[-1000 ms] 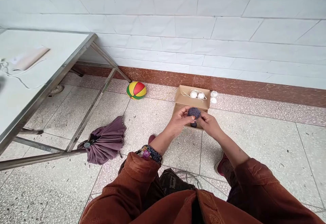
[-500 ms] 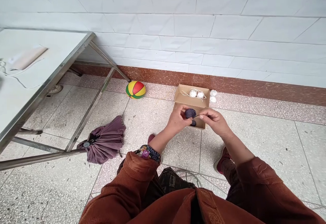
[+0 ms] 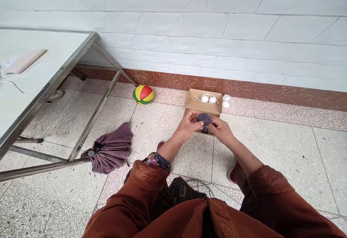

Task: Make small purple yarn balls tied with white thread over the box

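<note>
Above an open cardboard box (image 3: 190,105), a ball of dark purple-grey yarn (image 3: 204,118) is held up between both hands. My left hand (image 3: 187,125) closes around its left side, thumb in front. At the ball's right side, my right hand (image 3: 221,129) has its fingers pinched together; the strand they held is hidden now. Lower in the box lies another small dark ball (image 3: 205,130), partly covered by the hands. Two white yarn balls (image 3: 204,98) with loose ends rest against the raised lid part at the back.
More white balls (image 3: 226,104) sit on the floor right of the box, by the wall. A coloured ball (image 3: 143,94) lies near a metal-framed table (image 3: 65,64) at left. A folded purple umbrella (image 3: 112,151) lies by the table's leg bar.
My right hand has come left, from holding a strand out away from the yarn ball to right against the ball's side. The ball appears turned in my left hand.
</note>
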### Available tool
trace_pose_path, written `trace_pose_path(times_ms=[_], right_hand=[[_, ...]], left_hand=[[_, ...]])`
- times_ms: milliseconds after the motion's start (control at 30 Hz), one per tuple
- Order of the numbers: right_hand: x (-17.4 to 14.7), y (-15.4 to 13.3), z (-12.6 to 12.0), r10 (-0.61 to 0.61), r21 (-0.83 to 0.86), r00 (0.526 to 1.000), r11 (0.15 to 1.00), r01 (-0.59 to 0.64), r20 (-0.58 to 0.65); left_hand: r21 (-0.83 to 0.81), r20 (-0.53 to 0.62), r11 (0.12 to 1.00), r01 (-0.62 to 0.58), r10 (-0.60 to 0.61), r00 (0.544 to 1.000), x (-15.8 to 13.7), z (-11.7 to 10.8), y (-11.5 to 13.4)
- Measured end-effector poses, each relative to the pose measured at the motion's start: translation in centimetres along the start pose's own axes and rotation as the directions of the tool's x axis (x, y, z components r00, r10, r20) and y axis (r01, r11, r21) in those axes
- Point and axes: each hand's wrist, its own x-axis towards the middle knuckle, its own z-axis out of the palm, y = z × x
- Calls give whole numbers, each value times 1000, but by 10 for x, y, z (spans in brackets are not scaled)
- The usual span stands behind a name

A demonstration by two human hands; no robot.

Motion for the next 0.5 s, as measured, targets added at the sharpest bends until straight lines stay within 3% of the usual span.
trace_pose_path(times_ms=[133,233,367,500], right_hand=[[-5,-14,0,-120,6,983,993,120,137],[-4,-22,-9,-155,67,977,987,147,149],[1,-22,-20,-130,66,991,989,129,17],[6,-14,-22,-104,7,989,994,106,-101]], left_hand=[[164,-123,984,-66,87,989,8,-7,-4],[365,-142,928,-76,136,980,10,-8,-8],[449,-16,892,-56,71,997,7,-4,-11],[240,182,968,66,-112,977,0,-1,-5]])
